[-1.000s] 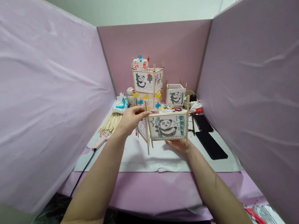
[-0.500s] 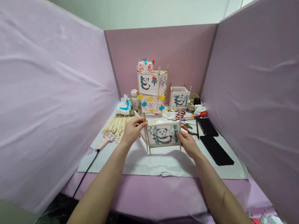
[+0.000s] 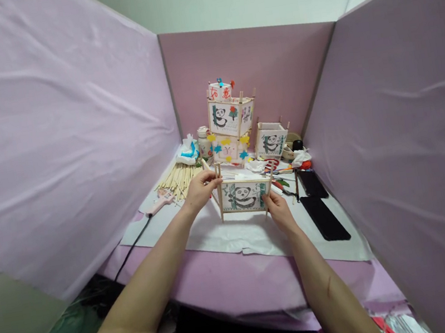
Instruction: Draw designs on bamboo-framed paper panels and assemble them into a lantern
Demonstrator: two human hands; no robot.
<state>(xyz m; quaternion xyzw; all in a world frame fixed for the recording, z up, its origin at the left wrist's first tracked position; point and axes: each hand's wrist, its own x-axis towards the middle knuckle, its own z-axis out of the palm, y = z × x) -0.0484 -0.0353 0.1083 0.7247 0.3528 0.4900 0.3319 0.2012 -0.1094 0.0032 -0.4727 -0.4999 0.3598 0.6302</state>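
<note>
Between my hands is a lantern frame (image 3: 244,195) of thin wooden sticks, with a panda drawn on its white front panel. My left hand (image 3: 203,189) pinches the upright stick at its upper left corner. My right hand (image 3: 277,207) grips its right edge low down, thumb on the panel. Behind it stands a tiered lantern (image 3: 225,118) with panda pictures, red characters and yellow and blue paper shapes. A smaller panda lantern box (image 3: 271,140) is to that one's right. The held frame's far side is partly hidden by its front panel.
Loose wooden sticks (image 3: 180,181) lie at the left beside a pink glue gun (image 3: 160,201) with a black cord. A bottle (image 3: 204,142) stands behind. Two black flat objects, one the nearer slab (image 3: 325,218), lie at the right. Pink partitions (image 3: 273,62) enclose the table on three sides.
The panda frame has tipped slightly, its top leaning away so more of its inside shows. Both hands keep their hold. The whole view has shifted a little.
</note>
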